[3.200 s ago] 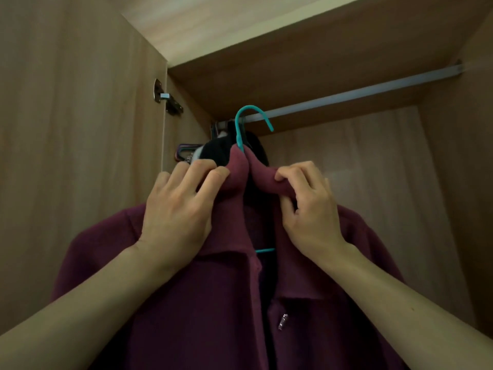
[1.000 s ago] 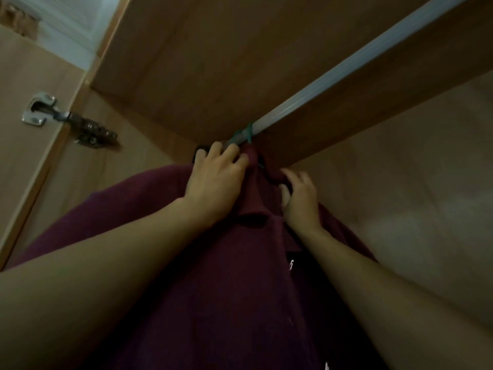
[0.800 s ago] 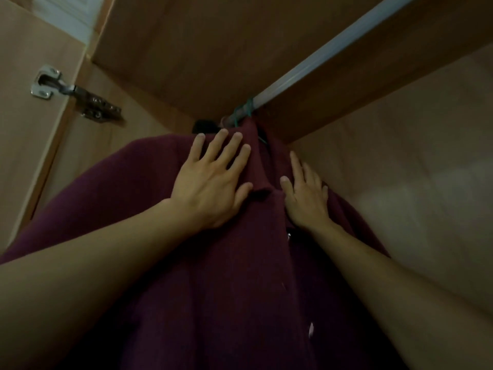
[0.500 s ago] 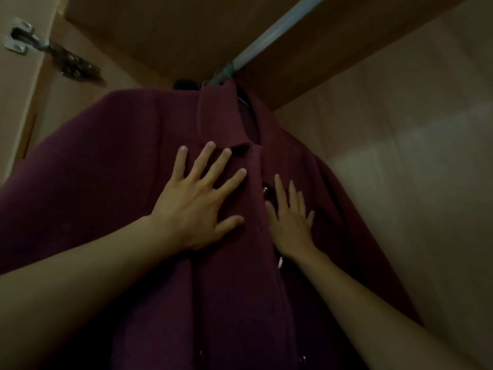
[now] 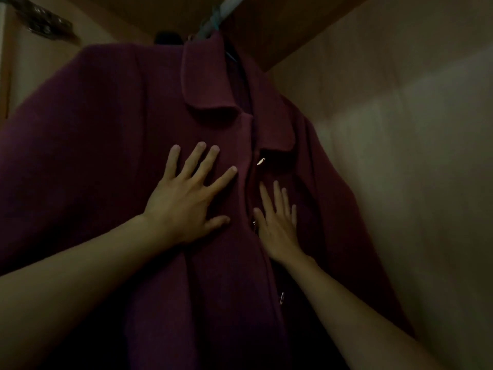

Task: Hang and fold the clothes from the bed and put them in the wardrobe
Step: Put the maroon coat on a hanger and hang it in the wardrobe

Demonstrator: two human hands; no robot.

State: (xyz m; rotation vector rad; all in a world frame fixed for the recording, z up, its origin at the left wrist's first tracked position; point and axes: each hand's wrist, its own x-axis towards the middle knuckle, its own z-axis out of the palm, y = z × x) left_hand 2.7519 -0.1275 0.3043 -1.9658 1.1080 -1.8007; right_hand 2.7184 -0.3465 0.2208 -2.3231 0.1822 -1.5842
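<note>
A dark maroon collared coat (image 5: 101, 161) hangs inside the wardrobe on a teal hanger (image 5: 215, 19), whose hook sits over the pale metal rail (image 5: 229, 2). My left hand (image 5: 186, 198) lies flat on the coat's left front panel, fingers spread, holding nothing. My right hand (image 5: 277, 220) rests flat on the right panel beside the front opening, fingers apart. Small metal clasps (image 5: 261, 161) show along the opening. The hanger's body is hidden under the coat.
A dark garment (image 5: 166, 38) hangs behind the coat at the left end of the rail. The wardrobe's light wooden back wall (image 5: 400, 156) fills the right side. A door hinge (image 5: 45, 20) sits at the top left.
Both hands let go of the collar once the hook sat on the rail, then slid down the coat's front, flat and spread. The view tilted upward and moved closer.
</note>
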